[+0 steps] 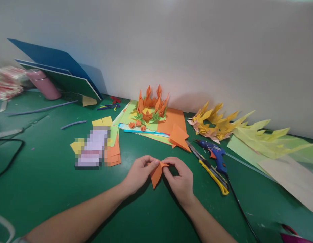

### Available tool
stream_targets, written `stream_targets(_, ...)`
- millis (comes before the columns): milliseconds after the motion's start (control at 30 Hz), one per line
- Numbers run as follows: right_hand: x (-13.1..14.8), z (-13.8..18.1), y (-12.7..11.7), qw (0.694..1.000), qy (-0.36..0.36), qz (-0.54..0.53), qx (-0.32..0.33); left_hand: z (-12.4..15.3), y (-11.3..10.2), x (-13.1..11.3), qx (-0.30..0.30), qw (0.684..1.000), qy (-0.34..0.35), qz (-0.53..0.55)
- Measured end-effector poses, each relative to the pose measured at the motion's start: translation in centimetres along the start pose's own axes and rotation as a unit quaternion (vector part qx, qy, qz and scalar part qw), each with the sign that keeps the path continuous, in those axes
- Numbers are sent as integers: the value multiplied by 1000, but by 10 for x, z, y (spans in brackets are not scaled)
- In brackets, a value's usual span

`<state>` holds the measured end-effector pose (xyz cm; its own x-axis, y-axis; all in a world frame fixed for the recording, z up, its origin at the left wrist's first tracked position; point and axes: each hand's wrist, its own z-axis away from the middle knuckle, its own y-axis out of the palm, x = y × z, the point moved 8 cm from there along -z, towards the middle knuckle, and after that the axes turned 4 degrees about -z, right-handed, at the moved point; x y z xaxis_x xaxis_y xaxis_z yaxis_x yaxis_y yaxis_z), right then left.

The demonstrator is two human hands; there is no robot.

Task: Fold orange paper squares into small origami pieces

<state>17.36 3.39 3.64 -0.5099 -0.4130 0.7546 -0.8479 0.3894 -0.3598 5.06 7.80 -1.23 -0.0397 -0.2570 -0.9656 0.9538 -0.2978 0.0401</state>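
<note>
Between both hands is a folded piece of orange paper [155,177], its pointed tip hanging down toward me. My left hand [141,172] pinches its upper left part between thumb and fingers. At the upper right corner, my right hand [180,179] grips a small flap with thumb and index finger. Just beyond the hands lie folded orange paper pieces [178,136]. An orange folded-paper crown [152,103] with green leaves stands farther back on coloured sheets.
Right of my hands lie a yellow utility knife [212,173] and a blue glue gun [214,152] with its cord. A yellow paper crown [212,121] stands behind them. A blurred-out phone [93,148] lies left, near orange paper squares [114,155]. A pink bottle [43,84] leans farther back.
</note>
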Motion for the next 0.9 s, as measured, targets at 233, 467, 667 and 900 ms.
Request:
stream_targets(233, 10, 0, 2, 998, -54, 12, 12, 0, 0, -1, -7, 1000, 7, -1)
stream_targets(467, 5, -1, 0, 1000, -25, -3, 1, 2, 4, -2, 22, 999, 4, 31)
stream_targets(667, -8, 1, -6, 999, 21, -13, -37, 3, 10, 2, 50, 992, -7, 119)
stream_targets(900, -11, 2, -5, 998, 39, -21, -34, 1, 7, 2, 35, 996, -2, 80)
